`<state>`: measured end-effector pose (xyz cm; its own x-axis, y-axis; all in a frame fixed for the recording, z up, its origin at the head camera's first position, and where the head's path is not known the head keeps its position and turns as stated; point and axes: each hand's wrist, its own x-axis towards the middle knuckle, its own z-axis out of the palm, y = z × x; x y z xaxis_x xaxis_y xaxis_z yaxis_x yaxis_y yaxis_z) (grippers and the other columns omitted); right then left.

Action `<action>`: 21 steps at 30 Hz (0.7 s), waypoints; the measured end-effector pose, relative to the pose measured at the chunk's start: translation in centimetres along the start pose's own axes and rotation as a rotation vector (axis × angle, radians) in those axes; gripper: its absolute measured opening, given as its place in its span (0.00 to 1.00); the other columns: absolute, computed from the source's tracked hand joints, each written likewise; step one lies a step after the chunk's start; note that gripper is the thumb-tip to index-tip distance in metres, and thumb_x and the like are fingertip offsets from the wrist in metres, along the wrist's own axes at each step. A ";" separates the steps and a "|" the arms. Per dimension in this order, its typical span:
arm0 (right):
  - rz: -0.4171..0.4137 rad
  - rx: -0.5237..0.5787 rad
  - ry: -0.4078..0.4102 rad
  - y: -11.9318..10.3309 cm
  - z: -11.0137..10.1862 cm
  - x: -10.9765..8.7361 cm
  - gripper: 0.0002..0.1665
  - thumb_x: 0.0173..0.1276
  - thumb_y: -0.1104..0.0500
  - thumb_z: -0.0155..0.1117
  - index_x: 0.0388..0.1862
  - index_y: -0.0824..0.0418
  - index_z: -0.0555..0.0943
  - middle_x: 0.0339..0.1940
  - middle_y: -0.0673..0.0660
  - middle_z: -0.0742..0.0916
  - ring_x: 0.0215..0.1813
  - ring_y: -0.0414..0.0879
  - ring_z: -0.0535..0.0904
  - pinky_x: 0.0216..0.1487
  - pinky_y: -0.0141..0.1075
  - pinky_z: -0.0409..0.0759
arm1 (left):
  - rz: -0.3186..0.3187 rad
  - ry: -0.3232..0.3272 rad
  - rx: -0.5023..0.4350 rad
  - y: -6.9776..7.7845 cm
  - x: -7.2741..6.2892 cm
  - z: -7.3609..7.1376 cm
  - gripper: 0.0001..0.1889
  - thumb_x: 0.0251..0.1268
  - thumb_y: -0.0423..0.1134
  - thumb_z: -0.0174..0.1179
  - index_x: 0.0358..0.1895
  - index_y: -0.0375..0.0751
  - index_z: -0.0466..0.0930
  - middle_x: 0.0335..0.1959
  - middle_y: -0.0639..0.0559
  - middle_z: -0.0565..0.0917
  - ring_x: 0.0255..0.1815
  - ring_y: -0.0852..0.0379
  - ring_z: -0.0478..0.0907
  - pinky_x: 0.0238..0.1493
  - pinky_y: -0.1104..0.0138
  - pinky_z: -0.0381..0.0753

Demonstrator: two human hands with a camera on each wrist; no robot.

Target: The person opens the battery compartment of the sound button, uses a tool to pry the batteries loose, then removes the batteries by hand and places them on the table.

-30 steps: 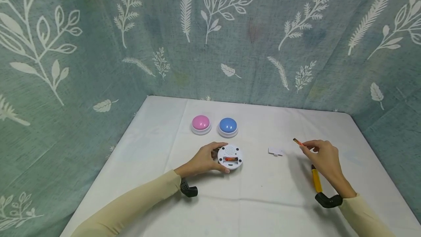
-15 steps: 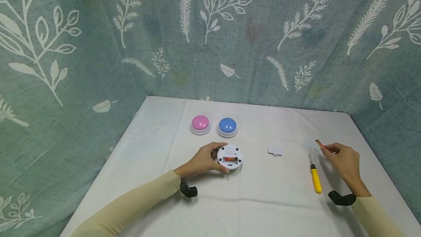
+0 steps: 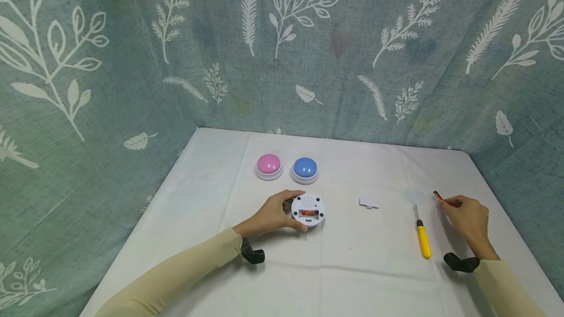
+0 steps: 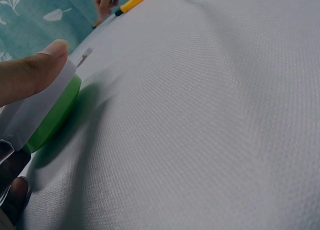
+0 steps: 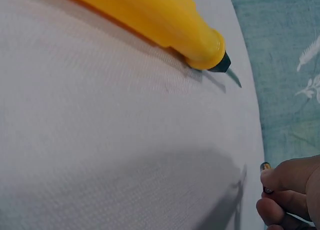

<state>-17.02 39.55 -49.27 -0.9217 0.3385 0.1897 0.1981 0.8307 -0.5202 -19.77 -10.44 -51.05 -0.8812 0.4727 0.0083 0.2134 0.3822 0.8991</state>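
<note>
With the round white device [image 3: 308, 200] as the clock's centre in the head view, a yellow-handled screwdriver [image 3: 423, 241] lies on the white surface [image 3: 374, 243] between 3 and 4 o'clock, its tip toward 12. Just beyond its right side, near 3 o'clock, the right hand [image 3: 467, 219] pinches a red battery [image 3: 437, 195]. The left hand [image 3: 273, 214] grips the device from 9 o'clock, thumb and fingers around its rim; its green dome [image 4: 59, 112] faces down, and a second battery [image 3: 309, 213] sits in the uncovered compartment. A small white cover [image 3: 369, 202] lies at 3 o'clock, nearer the device than the screwdriver. Farther off, a blue button [image 3: 305, 168] stands at 12 and a pink button [image 3: 269, 164] between 10 and 11, before the leaf-patterned curtain [image 3: 335, 77].
</note>
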 end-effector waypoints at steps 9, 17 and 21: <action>0.096 -0.021 -0.051 0.9 0.4 0.6 0.21 0.72 0.56 0.65 0.44 0.77 0.84 0.38 0.73 0.86 0.41 0.64 0.76 0.35 0.44 0.66 | -0.001 0.007 0.005 0.0 0.0 0.0 0.52 0.38 0.50 0.87 0.73 0.52 0.73 0.57 0.56 0.80 0.52 0.54 0.75 0.56 0.57 0.76; 0.095 -0.014 -0.083 1.1 0.3 0.7 0.21 0.72 0.56 0.65 0.43 0.78 0.83 0.31 0.69 0.85 0.38 0.62 0.76 0.34 0.43 0.66 | -0.001 0.002 -0.010 -0.2 0.1 0.0 0.51 0.39 0.49 0.87 0.73 0.51 0.72 0.58 0.55 0.80 0.52 0.54 0.76 0.57 0.56 0.77; 0.113 -0.020 -0.102 1.0 0.2 0.7 0.23 0.72 0.54 0.65 0.45 0.78 0.82 0.30 0.68 0.85 0.38 0.62 0.75 0.34 0.44 0.65 | 0.000 0.000 -0.010 -0.2 0.1 0.0 0.51 0.40 0.48 0.87 0.74 0.51 0.72 0.58 0.54 0.80 0.52 0.54 0.76 0.57 0.56 0.77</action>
<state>-17.49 40.56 -49.84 -0.9221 0.3843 0.0443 0.3081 0.7988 -0.5168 -19.91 -10.43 -51.24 -0.8812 0.4728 0.0079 0.2088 0.3741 0.9035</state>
